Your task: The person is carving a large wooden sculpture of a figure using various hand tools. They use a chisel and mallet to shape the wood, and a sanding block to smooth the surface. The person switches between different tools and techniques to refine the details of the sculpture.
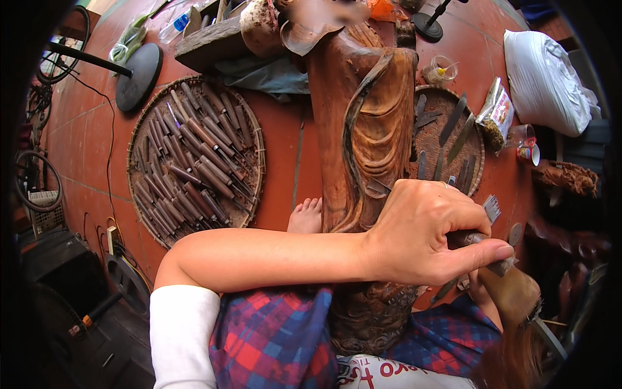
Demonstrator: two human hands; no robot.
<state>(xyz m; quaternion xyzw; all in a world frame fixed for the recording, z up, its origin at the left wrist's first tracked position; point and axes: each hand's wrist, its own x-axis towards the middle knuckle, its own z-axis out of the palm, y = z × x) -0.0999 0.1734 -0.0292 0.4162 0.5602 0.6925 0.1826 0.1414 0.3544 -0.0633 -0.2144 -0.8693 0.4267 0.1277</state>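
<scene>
the right hand cannot be made out, so its state can't be told. the left forearm point(278, 259) and left hand point(424, 230) hide the middle of the carved wooden statue point(382, 123), and its far end is blurred. the left hand is curled around a grey-brown tool handle point(500, 266); the tool's other end, near a blurred tan rounded shape point(515, 295), is hard to make out.

the statue lies lengthwise between the person's legs, under the left forearm, its near end over plaid shorts point(272, 337). its wood is warm brown, cut in smooth curved folds like drapery, with a dark wavy ridge down one side and darker, dense carving at the near end.
</scene>
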